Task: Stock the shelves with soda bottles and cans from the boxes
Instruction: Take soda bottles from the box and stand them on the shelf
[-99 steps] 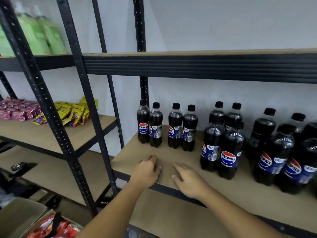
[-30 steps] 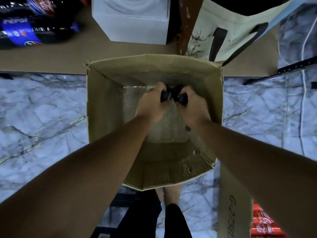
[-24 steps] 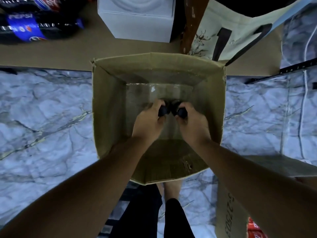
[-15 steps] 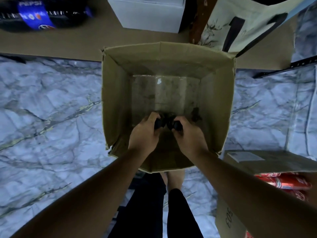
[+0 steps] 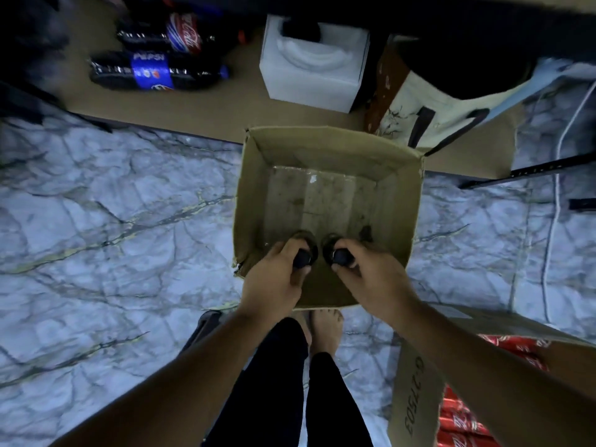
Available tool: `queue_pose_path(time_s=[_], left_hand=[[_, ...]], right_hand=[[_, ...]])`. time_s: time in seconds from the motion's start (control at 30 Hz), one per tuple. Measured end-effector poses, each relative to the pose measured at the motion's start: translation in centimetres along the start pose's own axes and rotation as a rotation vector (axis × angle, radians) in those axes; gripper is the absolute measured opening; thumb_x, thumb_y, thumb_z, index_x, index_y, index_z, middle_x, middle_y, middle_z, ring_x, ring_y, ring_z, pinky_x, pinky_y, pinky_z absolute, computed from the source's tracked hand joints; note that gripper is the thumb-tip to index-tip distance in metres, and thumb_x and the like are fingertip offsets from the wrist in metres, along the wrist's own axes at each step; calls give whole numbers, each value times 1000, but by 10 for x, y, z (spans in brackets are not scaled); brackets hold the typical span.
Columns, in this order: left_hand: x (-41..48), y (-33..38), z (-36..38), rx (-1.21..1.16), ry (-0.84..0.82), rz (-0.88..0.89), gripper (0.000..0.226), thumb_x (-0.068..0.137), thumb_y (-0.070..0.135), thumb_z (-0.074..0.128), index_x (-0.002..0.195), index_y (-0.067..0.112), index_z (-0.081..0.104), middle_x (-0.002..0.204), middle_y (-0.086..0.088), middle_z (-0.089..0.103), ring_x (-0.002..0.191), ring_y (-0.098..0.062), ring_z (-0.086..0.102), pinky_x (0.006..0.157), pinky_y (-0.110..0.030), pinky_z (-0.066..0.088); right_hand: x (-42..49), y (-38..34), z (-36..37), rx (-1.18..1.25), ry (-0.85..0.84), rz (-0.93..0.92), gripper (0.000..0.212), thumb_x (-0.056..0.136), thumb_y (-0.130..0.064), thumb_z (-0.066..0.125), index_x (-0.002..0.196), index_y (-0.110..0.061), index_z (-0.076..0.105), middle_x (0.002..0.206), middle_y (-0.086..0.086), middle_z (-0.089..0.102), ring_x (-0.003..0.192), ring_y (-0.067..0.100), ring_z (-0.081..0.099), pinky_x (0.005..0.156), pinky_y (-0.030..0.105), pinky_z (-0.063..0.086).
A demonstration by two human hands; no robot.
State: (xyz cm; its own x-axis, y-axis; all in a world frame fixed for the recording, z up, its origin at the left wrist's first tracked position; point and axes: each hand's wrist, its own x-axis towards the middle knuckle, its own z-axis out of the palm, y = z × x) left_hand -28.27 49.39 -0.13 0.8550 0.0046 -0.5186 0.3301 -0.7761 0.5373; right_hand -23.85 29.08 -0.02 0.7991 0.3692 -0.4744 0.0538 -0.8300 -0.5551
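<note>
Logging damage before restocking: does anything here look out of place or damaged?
The Pepsi bottle and the Coca-Cola bottle lie on their sides on the low shelf board, not upright. The cardboard box has a ragged near-left corner and a stained, blotchy bottom.

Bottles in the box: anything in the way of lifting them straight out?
Nothing visible: the left hand grips the left bottle, the right hand grips the right bottle, and the box is open above them.

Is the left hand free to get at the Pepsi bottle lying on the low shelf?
Probably not now: the left hand grips a dark bottle in the cardboard box; the Pepsi bottle lies apart, nothing blocking it.
</note>
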Motion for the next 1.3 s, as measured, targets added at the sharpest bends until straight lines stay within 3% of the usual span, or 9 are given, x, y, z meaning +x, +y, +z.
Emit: queue_pose_path(time_s=[0.13, 0.33, 0.53, 0.7, 0.8, 0.97, 1.1, 1.3], left_hand=[[-70, 50, -76, -100, 127, 81, 32, 97, 41, 62, 127, 36, 52, 115, 8, 58, 94, -21, 66, 73, -40, 56], [-192, 146, -213, -97, 320, 205, 41, 96, 56, 46, 133, 40, 52, 97, 20, 46, 81, -10, 54, 72, -38, 56], [-289, 229, -331, -103, 547, 322, 31, 98, 50, 53, 128, 44, 50, 103, 24, 49, 84, -3, 56, 69, -17, 47], [-342, 268, -410, -110, 722, 395, 29, 99, 36, 61, 128, 36, 55, 97, 21, 49, 85, -6, 54, 73, -17, 43], [-364, 282, -455, -101, 827, 434, 29, 94, 36, 60, 123, 39, 55, 93, 18, 48, 85, -9, 54, 73, -23, 45], [-378, 292, -537, -100, 912, 495, 29, 93, 16, 70, 114, 36, 62, 83, 11, 49, 76, -10, 51, 67, -15, 40], [-372, 285, -605, -156, 921, 514, 26, 94, 12, 71, 114, 29, 66, 69, 13, 48, 65, -3, 48, 64, -10, 38], [-337, 250, -712, -155, 923, 599, 26, 97, 15, 67, 107, 39, 63, 67, 14, 47, 61, -3, 45, 62, -15, 41]], right_hand=[[-62, -62, -84, 114, 116, -127, 29, 94, -33, 69, 122, -28, 64, 100, -5, 64, 91, 17, 60, 73, 38, 54], [-170, -179, -211, 133, 257, -296, 34, 94, -42, 64, 126, -30, 64, 100, -15, 61, 97, 7, 54, 83, 20, 43], [-238, -286, -315, 148, 448, -452, 26, 96, -49, 60, 119, -36, 62, 91, -24, 52, 95, 3, 52, 82, 14, 36], [-270, -370, -383, 147, 571, -613, 23, 96, -52, 58, 113, -37, 61, 81, -13, 46, 87, 8, 50, 76, 17, 36], [-280, -413, -416, 182, 610, -730, 15, 97, -50, 60, 106, -39, 59, 79, -10, 46, 86, 12, 51, 75, 23, 38], [-272, -490, -455, 251, 631, -883, 20, 93, -50, 59, 104, -34, 65, 79, -7, 48, 84, 13, 52, 73, 19, 38], [-246, -548, -471, 245, 654, -919, 12, 94, -43, 64, 100, -32, 67, 73, -4, 47, 84, 14, 52, 75, 26, 42], [-180, -635, -480, 242, 759, -911, 15, 95, -43, 63, 104, -33, 67, 81, -7, 52, 80, 11, 52, 73, 21, 41]])
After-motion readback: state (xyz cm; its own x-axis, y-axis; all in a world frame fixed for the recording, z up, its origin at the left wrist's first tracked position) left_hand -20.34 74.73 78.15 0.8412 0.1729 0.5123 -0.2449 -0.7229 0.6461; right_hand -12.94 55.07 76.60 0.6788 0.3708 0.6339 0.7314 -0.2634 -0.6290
